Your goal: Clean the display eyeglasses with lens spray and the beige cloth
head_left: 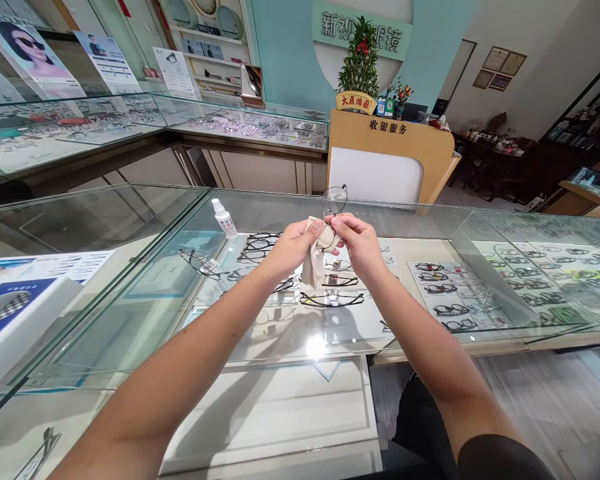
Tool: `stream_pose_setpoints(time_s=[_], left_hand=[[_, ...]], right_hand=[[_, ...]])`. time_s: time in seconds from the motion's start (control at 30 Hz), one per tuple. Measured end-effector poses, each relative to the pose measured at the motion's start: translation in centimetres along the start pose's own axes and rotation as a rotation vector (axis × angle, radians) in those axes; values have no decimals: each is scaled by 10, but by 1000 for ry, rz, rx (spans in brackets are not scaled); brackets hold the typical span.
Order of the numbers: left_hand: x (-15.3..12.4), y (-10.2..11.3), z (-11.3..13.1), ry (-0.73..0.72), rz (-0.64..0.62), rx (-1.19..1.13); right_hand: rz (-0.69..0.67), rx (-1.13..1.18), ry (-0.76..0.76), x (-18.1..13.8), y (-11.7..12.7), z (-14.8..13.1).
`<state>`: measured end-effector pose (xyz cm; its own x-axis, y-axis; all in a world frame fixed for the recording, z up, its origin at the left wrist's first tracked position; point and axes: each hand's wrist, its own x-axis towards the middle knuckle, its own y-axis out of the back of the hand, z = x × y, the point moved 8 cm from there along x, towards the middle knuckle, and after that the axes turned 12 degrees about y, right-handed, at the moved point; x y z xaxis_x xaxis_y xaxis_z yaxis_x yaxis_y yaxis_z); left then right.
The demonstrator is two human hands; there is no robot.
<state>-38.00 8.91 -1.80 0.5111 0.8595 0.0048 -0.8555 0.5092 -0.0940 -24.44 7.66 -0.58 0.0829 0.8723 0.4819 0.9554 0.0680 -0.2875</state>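
Nearest: short black fabric sleeve (503,459) on the right, then 2 bare forearms (195,360) stretched out over a clear glass-topped display counter (420,223). Left hand (295,249) nearly closed, thumb pressing a soft beige cloth (312,265). Right hand (359,241) curled in, thumb and fingertips pinching at the cloth and the thin, dark, round-rimmed eyeglasses (335,202); some fingers hidden, full grip unreadable. Glasses between the hands, turned on end: 1 lens, with a small white tag (336,196), bare on the far side, the other end down at the cloth. White plastic spray bottle (224,219) to the left, apart from the hands.

My read: wiping. Best to brace the rim beside the rubbed lens, press both faces lightly through the cloth, work small circles. Twisting at the bridge could bend so thin a frame.
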Motion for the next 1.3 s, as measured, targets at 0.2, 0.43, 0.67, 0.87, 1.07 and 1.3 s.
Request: stream_pose_setpoints(time_s=[0.2, 0.43, 0.67, 0.87, 1.07, 1.3], left_hand=[[-5, -6, 6, 30, -148, 43], [-5, -3, 8, -48, 45, 60], [-8, 11, 25, -263, 261, 221], [-14, 54, 41, -307, 495, 283], [-3, 93, 28, -172, 560, -21], [15, 108, 5, -42, 494, -79]], right_hand=[[52, 15, -87, 1, 7, 4], [-2, 76, 6, -5, -10, 4], [18, -6, 80, -1, -5, -12], [220, -7, 55, 9, 35, -24], [205, -51, 43, 10, 36, -28], [120, -27, 34, 9, 29, -24]])
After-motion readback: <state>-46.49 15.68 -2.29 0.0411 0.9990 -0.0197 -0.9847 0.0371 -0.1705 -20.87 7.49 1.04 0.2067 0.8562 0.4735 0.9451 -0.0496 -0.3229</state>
